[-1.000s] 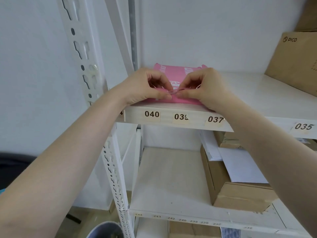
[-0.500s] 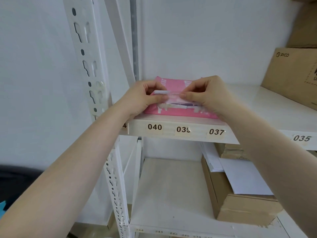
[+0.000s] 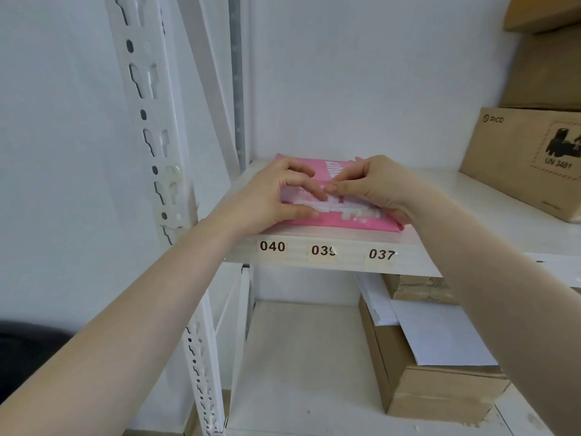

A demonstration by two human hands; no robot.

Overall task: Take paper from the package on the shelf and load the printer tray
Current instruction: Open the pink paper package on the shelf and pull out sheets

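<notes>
The pink package (image 3: 342, 220) lies on the shelf (image 3: 471, 196); since a second ago its flap has parted. Left hand (image 3: 270, 196) and right hand (image 3: 374, 184) pinch the wrapper; paper is nearly reachable.

The white upright post (image 3: 151, 133) and diagonal brace (image 3: 217, 99) close in the left side of the shelf (image 3: 456, 215). Right of the pink paper package (image 3: 342, 220), bare board runs free up to the PICO carton (image 3: 528, 162). Above the package, open air reaches the wall.
</notes>
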